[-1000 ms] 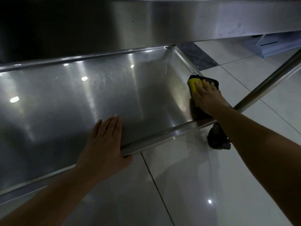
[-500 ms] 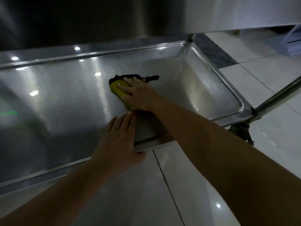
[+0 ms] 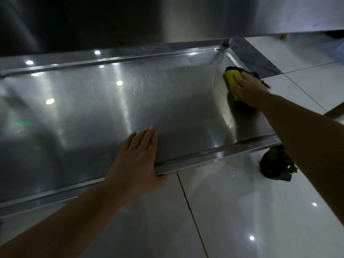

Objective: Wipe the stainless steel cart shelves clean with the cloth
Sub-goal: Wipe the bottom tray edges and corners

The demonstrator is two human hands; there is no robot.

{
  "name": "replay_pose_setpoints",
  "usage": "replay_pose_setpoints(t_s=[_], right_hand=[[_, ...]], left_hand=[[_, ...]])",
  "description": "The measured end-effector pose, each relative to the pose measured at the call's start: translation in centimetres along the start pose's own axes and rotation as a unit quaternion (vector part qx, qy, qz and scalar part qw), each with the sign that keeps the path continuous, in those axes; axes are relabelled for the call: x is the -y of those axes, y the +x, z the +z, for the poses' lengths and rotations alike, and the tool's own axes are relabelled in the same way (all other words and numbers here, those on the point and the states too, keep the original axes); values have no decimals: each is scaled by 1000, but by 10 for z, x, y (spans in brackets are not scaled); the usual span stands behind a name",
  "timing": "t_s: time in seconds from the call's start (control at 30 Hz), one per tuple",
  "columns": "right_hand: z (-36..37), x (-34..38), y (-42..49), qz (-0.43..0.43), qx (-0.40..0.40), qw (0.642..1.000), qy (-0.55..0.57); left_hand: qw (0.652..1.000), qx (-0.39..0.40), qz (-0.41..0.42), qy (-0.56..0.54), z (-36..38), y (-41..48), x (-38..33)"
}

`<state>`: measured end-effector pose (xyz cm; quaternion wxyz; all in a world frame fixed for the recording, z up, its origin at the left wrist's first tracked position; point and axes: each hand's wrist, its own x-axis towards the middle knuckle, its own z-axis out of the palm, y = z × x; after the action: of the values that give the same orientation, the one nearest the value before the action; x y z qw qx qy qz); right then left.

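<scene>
Now your right hand (image 3: pixel 249 90) presses flat, fingers straight, on the cloth (image 3: pixel 230 76) at the shelf's (image 3: pixel 130 101) far right end; your left hand (image 3: pixel 137 161) rests flat on the near rim (image 3: pixel 204 155). The cloth looks soft and light: press palm-down, and it should glide on steel.

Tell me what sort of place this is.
Probably a commercial kitchen or similar service area, though that's a guess: a stainless steel cart shelf, the cart's black caster wheel, and a glossy white tiled floor reflecting ceiling lights.

Head camera, probably low, faces forward-down, close over shelf (image 3: pixel 167 108).
</scene>
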<state>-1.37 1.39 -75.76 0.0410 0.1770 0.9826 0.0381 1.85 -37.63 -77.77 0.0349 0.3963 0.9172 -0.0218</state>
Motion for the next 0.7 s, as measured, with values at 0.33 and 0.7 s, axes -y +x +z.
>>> replay_pose_setpoints(t_s=[0.33, 0.7], right_hand=[[26, -26, -155, 34, -38, 999, 0], [27, -14, -153, -94, -36, 993, -63]], left_hand=[[1000, -3, -2, -1, 2, -2, 1], [1000, -8, 0, 11, 4, -1, 0]])
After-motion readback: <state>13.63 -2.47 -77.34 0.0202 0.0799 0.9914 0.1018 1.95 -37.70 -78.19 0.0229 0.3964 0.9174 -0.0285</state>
